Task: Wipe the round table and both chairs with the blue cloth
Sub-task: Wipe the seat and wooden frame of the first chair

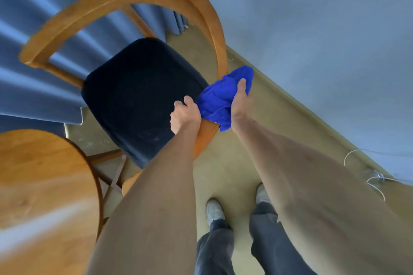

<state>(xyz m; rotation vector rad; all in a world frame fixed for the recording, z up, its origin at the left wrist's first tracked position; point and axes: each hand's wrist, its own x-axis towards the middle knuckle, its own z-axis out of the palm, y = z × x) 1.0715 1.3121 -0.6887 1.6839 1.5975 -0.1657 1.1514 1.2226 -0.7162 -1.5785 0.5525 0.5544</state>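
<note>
A wooden chair with a curved back rail and a dark blue seat cushion stands in front of me. My right hand is shut on the bunched blue cloth, pressing it around the chair's right wooden rail. My left hand grips the same rail just below the cloth, beside the cushion's edge. The round wooden table lies at the lower left. Only one chair is in view.
Blue curtains hang behind the chair. A pale wall runs along the right, with white cables on the beige carpet at its foot. My two feet stand on the carpet to the right of the chair.
</note>
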